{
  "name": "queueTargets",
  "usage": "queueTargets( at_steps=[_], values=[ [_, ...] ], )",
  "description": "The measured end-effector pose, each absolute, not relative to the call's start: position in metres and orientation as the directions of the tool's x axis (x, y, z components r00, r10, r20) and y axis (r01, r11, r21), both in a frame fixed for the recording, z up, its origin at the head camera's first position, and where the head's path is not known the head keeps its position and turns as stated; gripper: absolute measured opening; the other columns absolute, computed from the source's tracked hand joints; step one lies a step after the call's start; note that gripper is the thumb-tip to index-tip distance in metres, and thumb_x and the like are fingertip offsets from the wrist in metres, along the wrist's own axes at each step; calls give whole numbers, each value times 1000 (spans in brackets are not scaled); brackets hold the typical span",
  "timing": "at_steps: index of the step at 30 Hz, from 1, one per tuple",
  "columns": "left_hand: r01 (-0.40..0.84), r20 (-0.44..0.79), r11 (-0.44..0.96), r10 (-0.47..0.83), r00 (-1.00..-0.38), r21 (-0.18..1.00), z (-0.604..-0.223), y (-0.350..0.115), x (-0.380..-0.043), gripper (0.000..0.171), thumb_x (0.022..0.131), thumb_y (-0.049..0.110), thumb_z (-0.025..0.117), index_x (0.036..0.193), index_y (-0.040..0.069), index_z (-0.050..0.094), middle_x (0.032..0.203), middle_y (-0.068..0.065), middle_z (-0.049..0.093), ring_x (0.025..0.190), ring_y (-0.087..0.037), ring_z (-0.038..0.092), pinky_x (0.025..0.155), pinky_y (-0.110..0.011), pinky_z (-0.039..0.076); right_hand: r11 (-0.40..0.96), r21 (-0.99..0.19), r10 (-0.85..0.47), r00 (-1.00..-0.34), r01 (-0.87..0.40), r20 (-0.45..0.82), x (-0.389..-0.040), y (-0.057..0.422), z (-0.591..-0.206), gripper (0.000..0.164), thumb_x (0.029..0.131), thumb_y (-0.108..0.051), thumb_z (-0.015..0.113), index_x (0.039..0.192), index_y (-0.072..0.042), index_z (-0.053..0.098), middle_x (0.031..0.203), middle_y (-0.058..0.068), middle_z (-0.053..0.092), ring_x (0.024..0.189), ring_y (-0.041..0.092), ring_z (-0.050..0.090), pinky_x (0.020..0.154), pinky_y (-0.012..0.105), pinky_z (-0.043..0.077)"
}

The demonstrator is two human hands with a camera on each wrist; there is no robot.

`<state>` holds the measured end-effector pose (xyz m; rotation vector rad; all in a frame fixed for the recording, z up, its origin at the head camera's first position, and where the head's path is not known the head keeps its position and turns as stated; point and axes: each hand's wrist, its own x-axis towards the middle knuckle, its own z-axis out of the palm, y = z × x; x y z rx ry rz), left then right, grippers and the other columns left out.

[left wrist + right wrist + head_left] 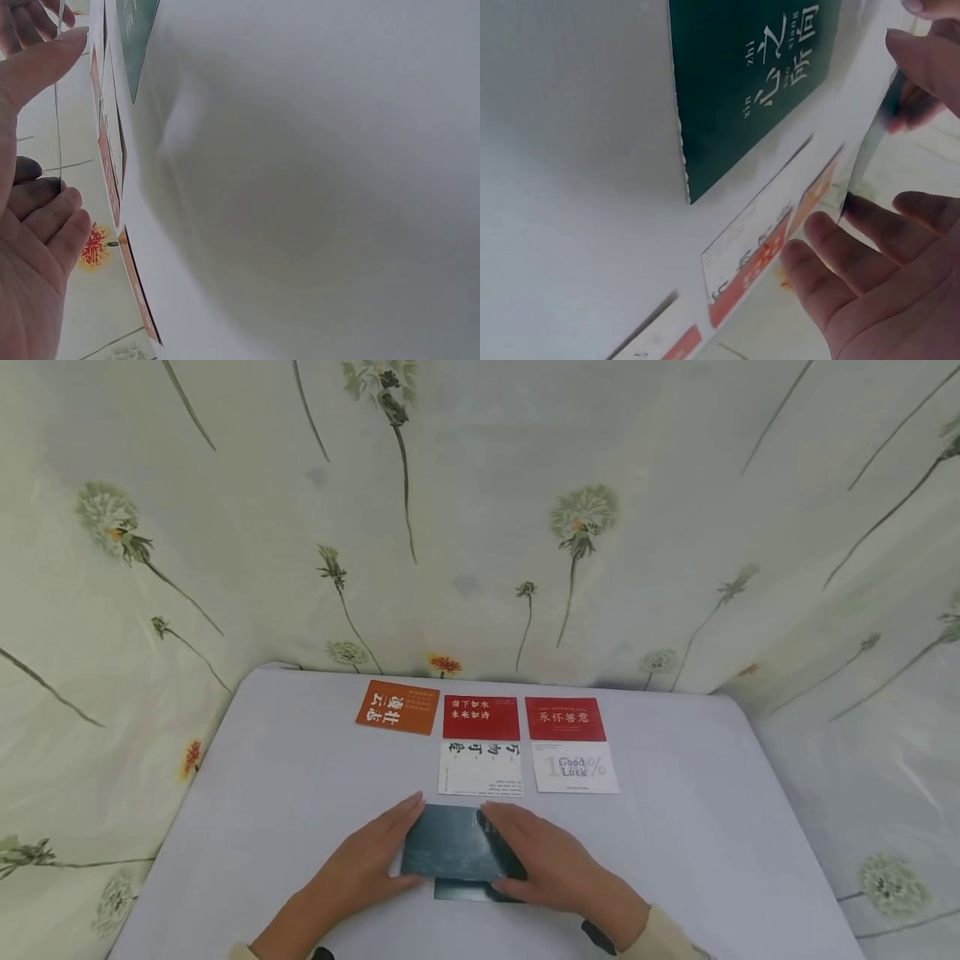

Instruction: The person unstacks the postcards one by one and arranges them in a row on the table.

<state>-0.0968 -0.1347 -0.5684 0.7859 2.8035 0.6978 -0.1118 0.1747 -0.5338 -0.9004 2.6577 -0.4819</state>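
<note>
Both hands hold a teal-green card (448, 843) by its opposite sides, raised above the white table. My left hand (369, 853) grips the left side, thumb at the near corner and fingers at the far one. On the right side, my right hand (553, 860) grips it likewise, its fingers covering the far right corner. From the left wrist the held card (58, 124) appears edge-on as a thin line. Beneath it a dark green card (754, 90) with white Chinese characters lies on the table; in the head view only its near strip (467, 891) shows.
Beyond the hands lie several cards: an orange card (411, 697), a red card (480, 728) touching a white card (472, 775), and another red card (564, 732) above a "Good Luck" card (577, 782). A dandelion-patterned curtain (480, 527) borders the white table (690, 827).
</note>
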Motion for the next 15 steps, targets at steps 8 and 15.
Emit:
queueTargets(
  at_steps=[8,15],
  values=[
    [377,-32,781,451,-892,498,-567,-145,-101,111,81,38,93,166,10,26,171,-5,29,151,-22,39,115,-41,43,722,-365,-660,-744,-588,-106,-123,161,-527,102,84,-42,87,164,-17,29,160,4,44,143,25,47,111,46,49],
    [252,-71,815,336,-939,521,-566,-149,-102,112,79,31,94,167,12,27,168,-1,35,150,-20,40,116,-40,42,710,-347,-674,-734,-612,-85,-132,151,-525,103,84,-43,88,164,-16,30,161,4,44,143,24,48,111,45,48]
  ],
)
